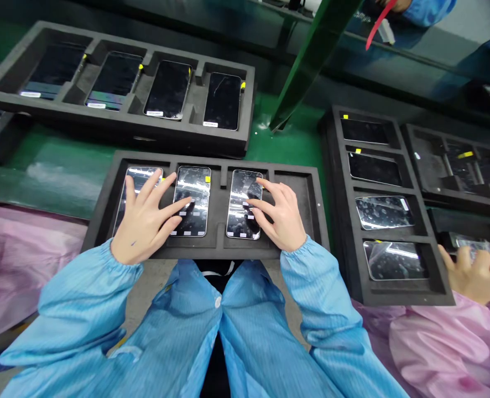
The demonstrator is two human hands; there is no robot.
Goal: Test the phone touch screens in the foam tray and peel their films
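A black foam tray (pixel 224 253) lies in front of me with three phones in it; its far right compartment holds none. My left hand (pixel 145 218) spreads its fingers over the left phone (pixel 123 199), with the index fingertip on the middle phone (pixel 199 207). My right hand (pixel 280 213) is at the right phone (pixel 240 215), fingers apart, with fingertips on its screen and near its upper right edge. Small white labels show on the middle and right screens. A yellow tab marks the middle phone's upper right.
Behind is a foam tray (pixel 141 130) with several phones. Another tray (pixel 406 298) of phones stands at right, beside a co-worker's hand (pixel 475 273) and further trays. A green post (pixel 311 61) rises behind. Pink sleeves (pixel 29 265) flank me.
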